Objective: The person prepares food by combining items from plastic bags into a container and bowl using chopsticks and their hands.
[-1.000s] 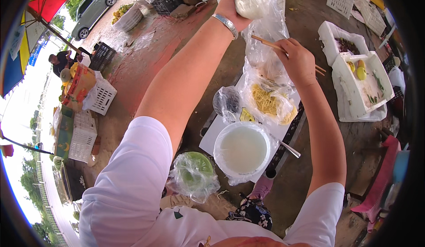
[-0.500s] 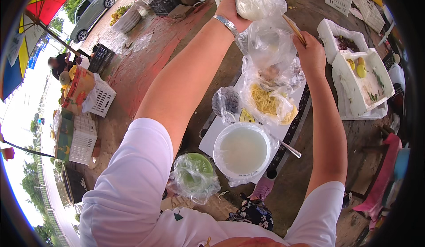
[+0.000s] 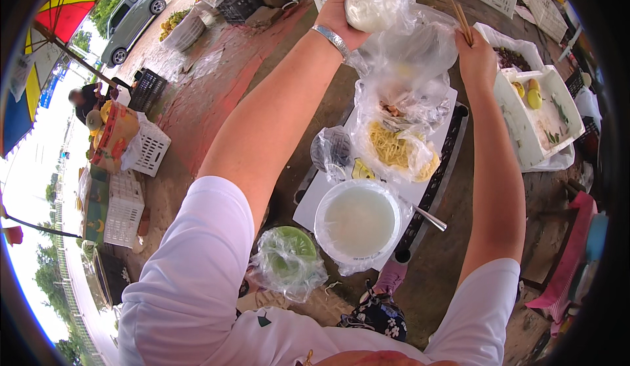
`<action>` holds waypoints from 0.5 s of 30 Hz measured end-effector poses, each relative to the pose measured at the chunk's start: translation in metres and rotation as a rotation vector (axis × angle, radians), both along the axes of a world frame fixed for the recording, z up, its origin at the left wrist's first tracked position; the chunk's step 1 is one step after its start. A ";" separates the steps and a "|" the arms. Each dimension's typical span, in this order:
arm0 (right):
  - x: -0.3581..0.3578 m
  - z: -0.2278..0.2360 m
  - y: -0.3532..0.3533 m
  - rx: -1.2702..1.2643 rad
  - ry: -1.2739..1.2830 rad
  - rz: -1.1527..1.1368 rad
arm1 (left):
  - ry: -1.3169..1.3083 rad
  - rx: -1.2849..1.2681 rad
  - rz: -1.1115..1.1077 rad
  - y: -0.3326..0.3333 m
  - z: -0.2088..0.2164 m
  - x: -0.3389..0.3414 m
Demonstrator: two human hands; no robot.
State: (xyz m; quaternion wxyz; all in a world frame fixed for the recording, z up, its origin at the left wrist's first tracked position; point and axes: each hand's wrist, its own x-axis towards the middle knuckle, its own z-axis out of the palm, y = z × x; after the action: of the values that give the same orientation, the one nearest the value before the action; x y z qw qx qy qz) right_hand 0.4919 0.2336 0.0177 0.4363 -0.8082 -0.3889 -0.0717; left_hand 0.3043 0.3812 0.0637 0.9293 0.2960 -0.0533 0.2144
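Held up at the top of the view, my left hand [image 3: 341, 15] grips a clear plastic bag with a rounded white mass [image 3: 373, 6] inside; what the white stuff is cannot be made out. My right hand [image 3: 478, 63] is closed around a pair of chopsticks [image 3: 461, 20], their tips up and apart from the bag. Between my hands a crumpled clear bag [image 3: 420, 41] hangs over the small table [image 3: 311, 203]. Yellow noodle-like strips [image 3: 388, 144] lie in an opened plastic bag there. Nearer stands a plastic-lined white bowl [image 3: 360, 222] of cloudy liquid, with a metal spoon [image 3: 430, 218] beside it.
A green bowl [image 3: 289, 249] in plastic sits low beside the table. White foam boxes [image 3: 541, 120] with fruit stand at the right, near a pink cloth [image 3: 569, 254]. Crates [image 3: 152, 144], a person [image 3: 85, 100], an umbrella [image 3: 62, 12] and a parked vehicle [image 3: 131, 21] are at the left.
My right hand has moved right, drawing the chopsticks away from the bag and turning their tips upward. My left hand has shifted slightly left, still holding the bag.
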 end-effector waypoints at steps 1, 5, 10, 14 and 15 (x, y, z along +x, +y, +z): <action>0.001 0.003 -0.001 0.005 0.005 -0.005 | -0.015 -0.007 -0.044 -0.003 0.001 -0.001; 0.023 0.000 -0.003 0.130 -0.011 -0.094 | -0.045 -0.002 -0.013 -0.007 0.009 -0.001; 0.054 -0.015 -0.071 -0.027 0.032 -0.014 | -0.100 0.024 0.005 -0.016 0.018 -0.040; 0.055 -0.043 -0.202 -0.227 -0.036 -0.035 | -0.013 0.039 0.066 -0.034 0.029 -0.104; 0.048 -0.046 -0.235 -0.299 -0.069 -0.075 | 0.062 0.040 0.157 -0.043 0.026 -0.123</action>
State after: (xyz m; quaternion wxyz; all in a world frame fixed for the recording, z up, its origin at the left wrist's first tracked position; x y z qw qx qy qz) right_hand 0.5400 -0.0017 -0.0284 0.2945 -0.8751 -0.3797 -0.0570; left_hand 0.1811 0.3379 0.0894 0.9048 0.3241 -0.0055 0.2763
